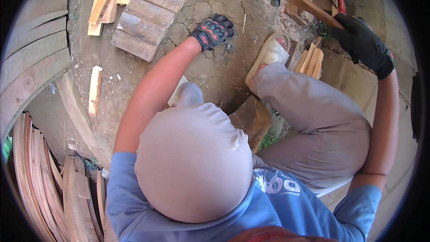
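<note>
My left hand [212, 31], in a black glove with red trim and knuckle guards, is low over the dirt ground. Its fingers curl downward, and their tips are hidden. Thin dark nails [228, 50] lie in a small heap right beside it, partly under the glove. Out to the right, my right hand [365, 45], also in a black glove, is wrapped round the end of a hammer's [309, 6] wooden handle. The hammer's metal head points to the left, raised above the ground near some wood pieces.
A panel of joined grey boards [148, 20] lies left of my left hand, beside pale wood offcuts [104, 4]. Short wood sticks [310, 60] are by my sandalled foot [271, 56]. Long planks [38, 175] are stacked at lower left. A red-handled tool [341, 0] stands at upper right.
</note>
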Tool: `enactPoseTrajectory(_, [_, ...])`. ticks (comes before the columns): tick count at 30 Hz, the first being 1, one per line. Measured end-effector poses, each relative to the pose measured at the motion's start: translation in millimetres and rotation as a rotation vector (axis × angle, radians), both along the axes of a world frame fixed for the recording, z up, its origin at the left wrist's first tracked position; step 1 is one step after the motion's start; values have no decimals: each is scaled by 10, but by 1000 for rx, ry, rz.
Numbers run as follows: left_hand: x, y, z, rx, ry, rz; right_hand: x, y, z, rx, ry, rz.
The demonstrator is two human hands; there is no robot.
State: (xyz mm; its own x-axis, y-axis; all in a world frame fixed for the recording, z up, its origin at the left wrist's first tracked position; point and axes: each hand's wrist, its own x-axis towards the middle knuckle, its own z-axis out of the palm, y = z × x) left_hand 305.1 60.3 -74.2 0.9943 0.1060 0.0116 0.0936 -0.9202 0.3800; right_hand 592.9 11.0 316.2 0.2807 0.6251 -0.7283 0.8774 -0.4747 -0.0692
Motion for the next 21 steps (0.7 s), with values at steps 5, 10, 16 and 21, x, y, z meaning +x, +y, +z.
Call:
enactPoseTrajectory(5, [-16, 8, -61, -26, -114, -22, -98, 78, -5, -53, -35, -76])
enactPoseTrajectory(10, [-7, 18, -58, 13, -139, -89, -34, 44, -15, -62, -43, -29])
enactPoseTrajectory(16, [10, 64, -21, 97, -81, -101, -128, 32, -40, -27, -43, -88])
enactPoseTrajectory(21, [-30, 73, -20, -30, -132, -39, -76, -4, -72, -15, -41, -59])
